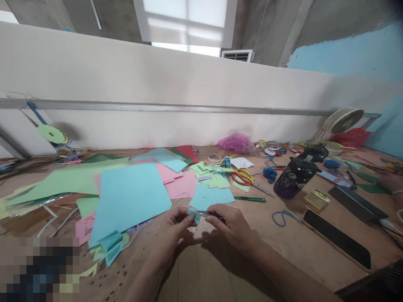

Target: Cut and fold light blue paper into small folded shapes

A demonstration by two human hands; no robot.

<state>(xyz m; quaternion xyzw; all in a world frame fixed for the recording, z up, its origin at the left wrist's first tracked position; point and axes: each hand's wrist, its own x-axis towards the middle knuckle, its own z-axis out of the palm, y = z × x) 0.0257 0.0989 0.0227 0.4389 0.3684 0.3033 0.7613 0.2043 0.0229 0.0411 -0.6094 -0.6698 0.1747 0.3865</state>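
Observation:
My left hand [176,225] is closed in a pinch on a small piece of light blue paper [197,218]. My right hand [231,222] grips a small dark-handled tool with a silver blade [204,213]; fingers hide most of it, so its exact kind is unclear. The blade's tip meets the paper between the two hands. Just behind them a larger light blue sheet [212,198] lies flat on the table. A green cutter knife [250,199] and orange-and-yellow scissors [252,181] rest beyond my right hand.
Stacked coloured paper, topped by a big blue sheet [132,188], spreads to the left. Rightward stand a dark bottle [291,178], a small golden box [315,201] and a phone [336,239]. Another person's hand [392,182] shows at the right edge. A white partition [176,84] runs behind.

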